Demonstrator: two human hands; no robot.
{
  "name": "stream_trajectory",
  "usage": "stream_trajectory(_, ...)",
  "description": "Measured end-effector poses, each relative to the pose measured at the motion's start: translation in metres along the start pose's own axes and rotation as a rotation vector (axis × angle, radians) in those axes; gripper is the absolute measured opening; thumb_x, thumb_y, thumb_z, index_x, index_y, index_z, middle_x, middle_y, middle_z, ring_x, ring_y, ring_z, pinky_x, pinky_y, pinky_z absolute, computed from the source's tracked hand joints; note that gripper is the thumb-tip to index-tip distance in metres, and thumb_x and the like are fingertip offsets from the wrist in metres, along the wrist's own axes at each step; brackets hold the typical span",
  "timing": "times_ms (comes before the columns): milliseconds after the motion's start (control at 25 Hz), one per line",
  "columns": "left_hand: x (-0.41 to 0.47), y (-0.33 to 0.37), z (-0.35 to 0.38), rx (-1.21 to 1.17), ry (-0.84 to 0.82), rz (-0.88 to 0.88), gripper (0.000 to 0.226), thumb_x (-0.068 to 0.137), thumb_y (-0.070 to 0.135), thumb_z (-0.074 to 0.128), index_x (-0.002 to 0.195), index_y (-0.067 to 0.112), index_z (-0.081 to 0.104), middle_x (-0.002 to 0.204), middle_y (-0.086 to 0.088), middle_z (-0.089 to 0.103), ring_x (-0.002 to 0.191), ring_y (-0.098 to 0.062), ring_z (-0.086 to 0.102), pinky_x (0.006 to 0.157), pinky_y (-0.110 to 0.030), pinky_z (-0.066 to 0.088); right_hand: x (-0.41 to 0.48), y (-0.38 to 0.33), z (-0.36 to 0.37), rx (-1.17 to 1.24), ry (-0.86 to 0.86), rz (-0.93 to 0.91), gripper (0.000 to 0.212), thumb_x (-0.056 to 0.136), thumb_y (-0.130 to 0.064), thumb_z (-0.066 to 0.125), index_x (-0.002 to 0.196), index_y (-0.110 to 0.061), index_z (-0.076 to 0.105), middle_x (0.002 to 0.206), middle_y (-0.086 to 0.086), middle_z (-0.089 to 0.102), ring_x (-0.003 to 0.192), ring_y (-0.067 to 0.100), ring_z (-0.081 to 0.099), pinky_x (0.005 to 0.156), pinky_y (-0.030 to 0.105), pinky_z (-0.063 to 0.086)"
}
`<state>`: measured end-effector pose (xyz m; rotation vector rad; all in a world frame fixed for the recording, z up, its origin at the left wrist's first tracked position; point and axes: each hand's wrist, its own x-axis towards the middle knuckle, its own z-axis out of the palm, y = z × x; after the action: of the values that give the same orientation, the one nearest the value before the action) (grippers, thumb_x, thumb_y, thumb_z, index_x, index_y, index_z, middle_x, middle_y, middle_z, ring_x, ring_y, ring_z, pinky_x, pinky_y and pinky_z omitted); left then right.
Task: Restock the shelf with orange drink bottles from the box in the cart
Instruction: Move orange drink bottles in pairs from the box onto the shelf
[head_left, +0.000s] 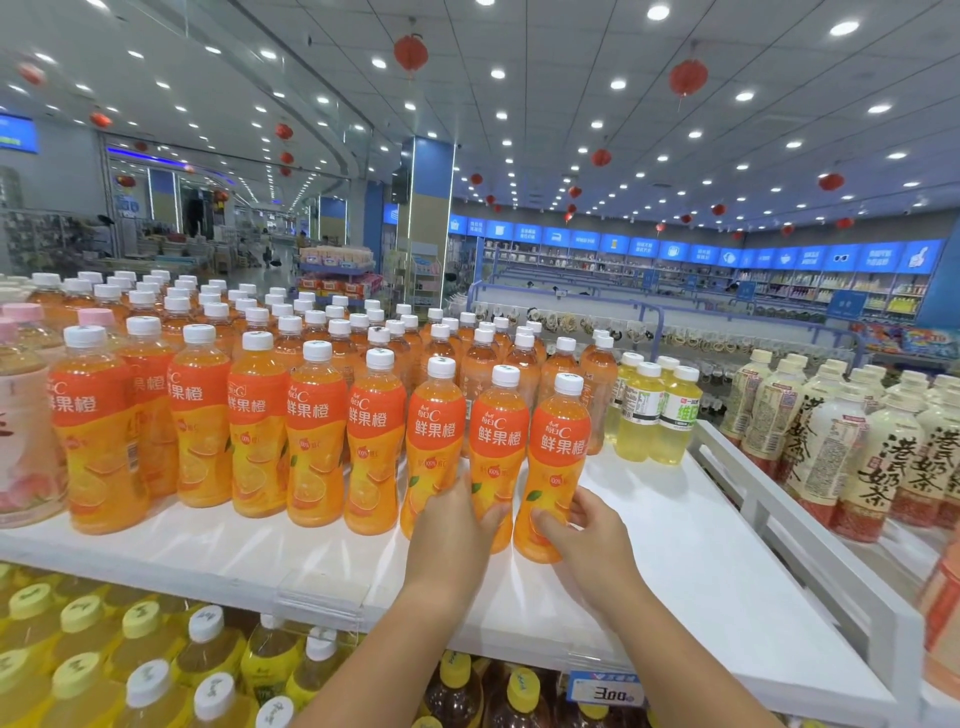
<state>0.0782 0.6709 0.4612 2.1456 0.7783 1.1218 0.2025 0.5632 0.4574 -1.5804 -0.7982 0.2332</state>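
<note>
Orange bottle (558, 457) in right hand (587, 525)

Both forearms, at about six o'clock, are bare down to the left hand (452, 525) and right hand (589, 530) (slim wrists, short fingers).

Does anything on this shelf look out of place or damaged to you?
Nothing is spilled, tipped or damaged. The second orange bottle from the left sits slightly back from the front row, so the line looks uneven there.
</note>
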Motion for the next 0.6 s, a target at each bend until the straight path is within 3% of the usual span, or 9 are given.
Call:
stream_trajectory(120, 0.000, 0.001, -0.002, -0.009, -0.008, -0.006, 0.044, 0.092, 0.040, 0.070, 0.132, 0.029, 0.057, 0.105, 0.014, 0.072, 0.094, -0.008, 0.069, 0.076, -0.016, 0.048, 0.001, 0.000, -0.001, 0.002, -0.023, 0.015, 0.022, 0.086, -0.018, 0.076, 0.105, -0.027, 0.071, 0.099, -0.011, 0.076, 0.095, 0.005, 0.069, 0.077, 0.023, 0.054)
stream_trajectory(280, 0.002, 0.003, -0.004, -0.012, -0.012, -0.011, 0.036, 0.091, 0.039, 0.070, 0.124, 0.028, 0.063, 0.105, 0.013, 0.072, 0.095, -0.010, 0.069, 0.077, -0.020, 0.052, 0.003, -0.002, -0.005, 0.006, -0.065, 0.071, 0.031, 0.080, -0.026, 0.080, 0.110, -0.029, 0.070, 0.106, -0.010, 0.076, 0.108, 0.016, 0.068, 0.094, 0.044, 0.056)
stream_trajectory(360, 0.002, 0.004, -0.005, -0.028, -0.027, -0.027, 0.035, 0.092, 0.039, 0.070, 0.124, 0.030, 0.063, 0.107, 0.014, 0.072, 0.096, -0.010, 0.069, 0.080, -0.023, 0.055, 0.005, -0.003, -0.008, 0.013, -0.097, 0.077, 0.033, 0.082, -0.025, 0.080, 0.113, -0.029, 0.069, 0.109, -0.009, 0.075, 0.109, 0.016, 0.068, 0.092, 0.041, 0.057)
stream_trajectory(480, 0.001, 0.006, -0.007, -0.021, -0.029, -0.032, 0.029, 0.093, 0.036, 0.069, 0.120, 0.026, 0.066, 0.104, 0.012, 0.073, 0.094, -0.011, 0.070, 0.078, -0.023, 0.054, 0.002, -0.009, -0.012, 0.042, -0.146, 0.090, 0.032, 0.089, -0.021, 0.075, 0.119, -0.026, 0.064, 0.113, -0.004, 0.071, 0.101, 0.014, 0.069, 0.077, 0.025, 0.057)
stream_trajectory(600, -0.002, 0.011, -0.013, -0.007, -0.009, -0.026, 0.025, 0.095, 0.033, 0.066, 0.117, 0.023, 0.067, 0.101, 0.011, 0.073, 0.090, -0.011, 0.068, 0.073, -0.020, 0.048, -0.002, -0.010, -0.014, 0.036, -0.177, 0.109, 0.029, 0.092, -0.025, 0.070, 0.119, -0.030, 0.060, 0.118, -0.002, 0.068, 0.104, 0.015, 0.068, 0.086, 0.032, 0.058)
